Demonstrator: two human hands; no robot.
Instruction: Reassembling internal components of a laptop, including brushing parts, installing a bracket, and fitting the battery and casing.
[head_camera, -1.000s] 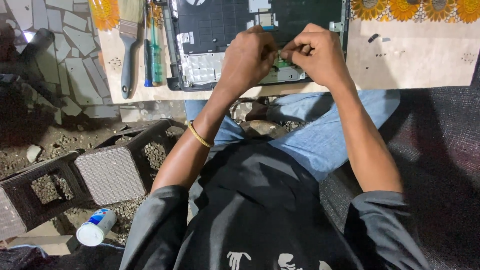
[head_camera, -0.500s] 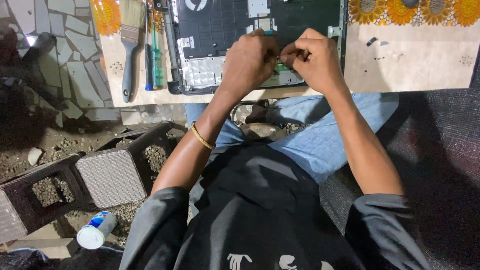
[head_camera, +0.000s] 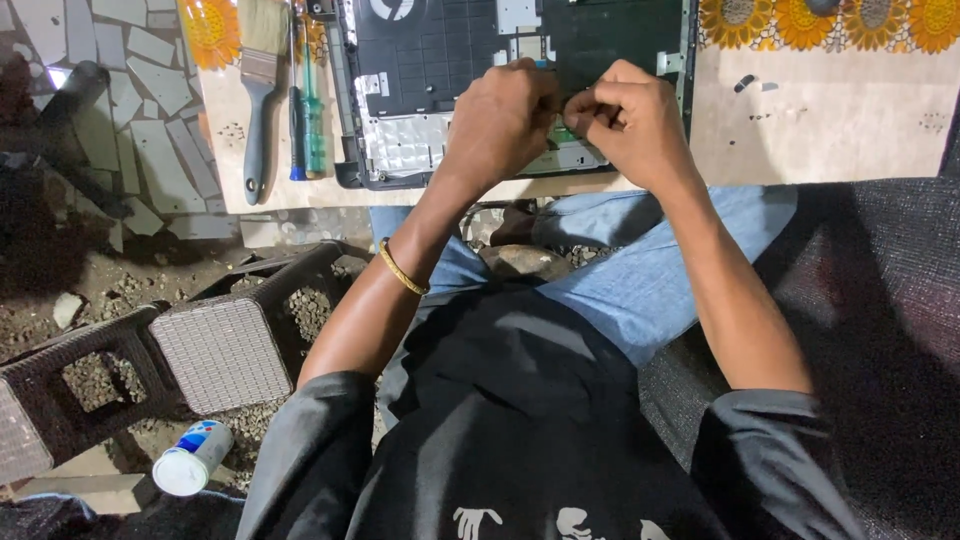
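Opened laptop base (head_camera: 440, 60), 12 o'clock on table (head_camera: 830, 130), long axis 9-to-3. Left hand (head_camera: 500, 125) and right hand (head_camera: 630, 125) pinched together over its near edge, equally close; held item hidden. Brush (head_camera: 258, 90), screwdrivers (head_camera: 305, 110) at 10 o'clock.

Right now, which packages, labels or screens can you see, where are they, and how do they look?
Small can: lying on the ground, lower left; white cylinder with a blue and red label.
Opened laptop: on the table, under both hands; dark, with a white round mark at the top edge.
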